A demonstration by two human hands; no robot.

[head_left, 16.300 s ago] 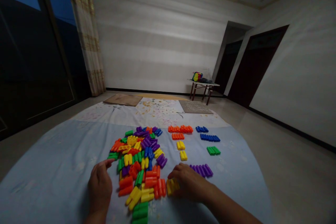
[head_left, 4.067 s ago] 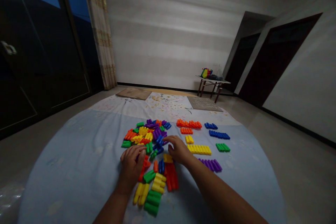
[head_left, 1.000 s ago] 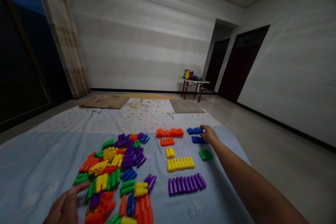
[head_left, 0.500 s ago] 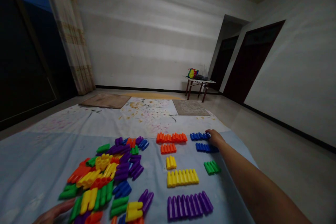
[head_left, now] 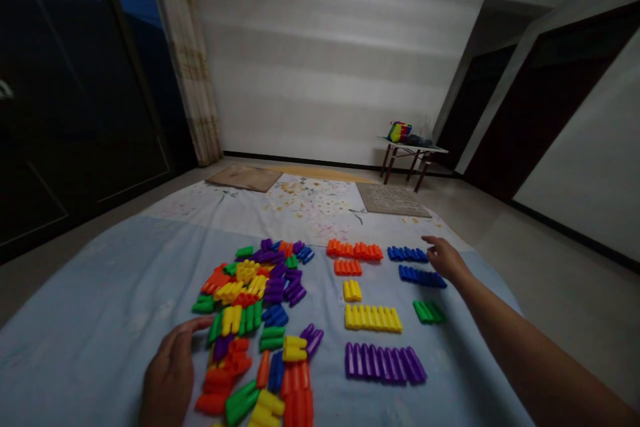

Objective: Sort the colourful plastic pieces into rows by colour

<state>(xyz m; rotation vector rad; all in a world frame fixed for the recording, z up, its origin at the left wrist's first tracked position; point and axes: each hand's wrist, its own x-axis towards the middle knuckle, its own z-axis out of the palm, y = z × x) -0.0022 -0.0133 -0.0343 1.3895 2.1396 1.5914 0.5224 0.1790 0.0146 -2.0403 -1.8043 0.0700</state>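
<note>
My right hand hovers by the right end of the upper row of blue plastic tube blocks, forefinger stretched out, nothing visible in it. A second blue row lies just below, and a short green row nearer me. On the left, my left hand rests with its fingers extended at the edge of a mixed heap. Its fingertips meet or nearly meet a green block; contact is unclear. Yellow blocks and purple blocks lie within that heap.
Between the hands lie orange rows, a short yellow row, a longer yellow row and a purple row. They lie on a blue flowered sheet. Beyond are two mats and a small table with a colourful bag.
My view has tilted down and turned left, showing more of the near heap. My right hand has drawn slightly away from the upper blue row. More of my left hand shows beside the heap.
</note>
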